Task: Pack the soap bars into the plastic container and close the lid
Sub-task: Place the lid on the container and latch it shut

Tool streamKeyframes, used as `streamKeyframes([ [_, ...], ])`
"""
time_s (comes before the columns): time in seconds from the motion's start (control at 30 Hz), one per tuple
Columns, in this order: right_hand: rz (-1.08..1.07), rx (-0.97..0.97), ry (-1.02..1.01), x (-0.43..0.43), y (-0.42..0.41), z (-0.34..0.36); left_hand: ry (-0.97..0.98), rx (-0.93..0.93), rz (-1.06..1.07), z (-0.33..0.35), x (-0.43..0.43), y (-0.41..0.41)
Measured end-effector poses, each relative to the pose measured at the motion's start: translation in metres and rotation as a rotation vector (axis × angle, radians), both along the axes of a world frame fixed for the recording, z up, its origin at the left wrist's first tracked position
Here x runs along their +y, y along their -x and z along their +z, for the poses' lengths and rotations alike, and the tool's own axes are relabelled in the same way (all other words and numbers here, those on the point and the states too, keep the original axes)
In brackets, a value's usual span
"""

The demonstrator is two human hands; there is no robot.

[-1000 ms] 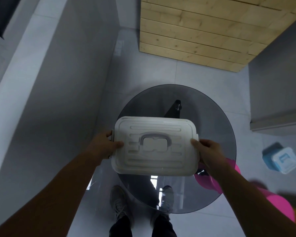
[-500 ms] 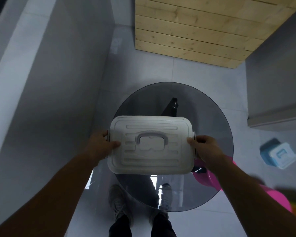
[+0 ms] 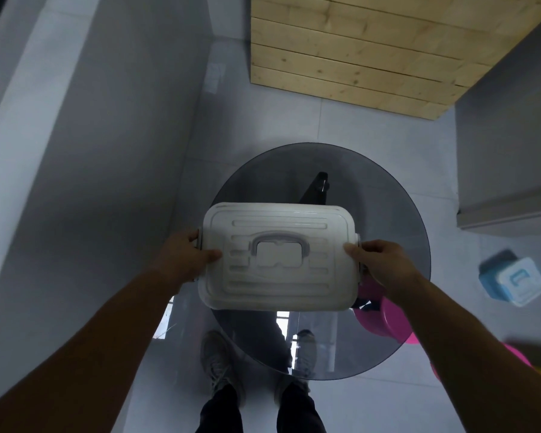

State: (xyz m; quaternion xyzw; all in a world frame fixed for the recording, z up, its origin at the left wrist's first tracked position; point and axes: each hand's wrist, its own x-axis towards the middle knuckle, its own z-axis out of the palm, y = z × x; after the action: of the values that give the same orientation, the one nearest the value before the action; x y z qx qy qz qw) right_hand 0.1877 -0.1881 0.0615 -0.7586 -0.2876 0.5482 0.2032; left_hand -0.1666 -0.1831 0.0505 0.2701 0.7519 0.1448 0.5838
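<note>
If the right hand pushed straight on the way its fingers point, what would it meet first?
The right hand points inward at the white plastic container, which it already grips at the end by the side latch. It would press straight into that end; nothing lies between.

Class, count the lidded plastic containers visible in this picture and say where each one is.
2. A white container held between both hands over the round glass table; a small blue container on the floor at right. Others may lie out of view.

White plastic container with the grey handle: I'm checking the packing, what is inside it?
Nothing inside shows. The opaque white lid covers the white plastic container, held at its ends by the left hand and right hand, so any soap bars are hidden.
</note>
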Motion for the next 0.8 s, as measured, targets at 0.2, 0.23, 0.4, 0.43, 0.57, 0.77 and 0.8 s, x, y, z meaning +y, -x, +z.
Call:
streamKeyframes([
  [0.2,-0.056,0.193,0.052,0.000,-0.007,0.006,0.001,0.022,-0.018,0.001,-0.001,-0.001],
  [0.23,-0.052,0.215,0.065,0.000,-0.008,0.006,-0.001,0.024,-0.021,0.001,0.000,-0.001],
  [0.4,-0.055,0.230,0.103,-0.001,-0.006,0.007,0.009,0.026,-0.015,0.003,0.000,-0.002],
  [0.43,-0.054,0.232,0.104,-0.001,-0.006,0.009,0.010,0.026,-0.020,0.003,0.000,-0.003],
  [0.57,-0.042,0.232,0.095,-0.003,-0.006,0.010,0.020,0.045,-0.013,0.003,0.000,-0.004],
  [0.77,-0.062,0.300,0.163,-0.002,-0.010,0.012,0.050,0.036,-0.017,0.009,0.003,-0.005],
  [0.8,-0.054,0.309,0.165,-0.003,-0.011,0.013,0.053,0.042,-0.026,0.010,0.004,-0.005],
])
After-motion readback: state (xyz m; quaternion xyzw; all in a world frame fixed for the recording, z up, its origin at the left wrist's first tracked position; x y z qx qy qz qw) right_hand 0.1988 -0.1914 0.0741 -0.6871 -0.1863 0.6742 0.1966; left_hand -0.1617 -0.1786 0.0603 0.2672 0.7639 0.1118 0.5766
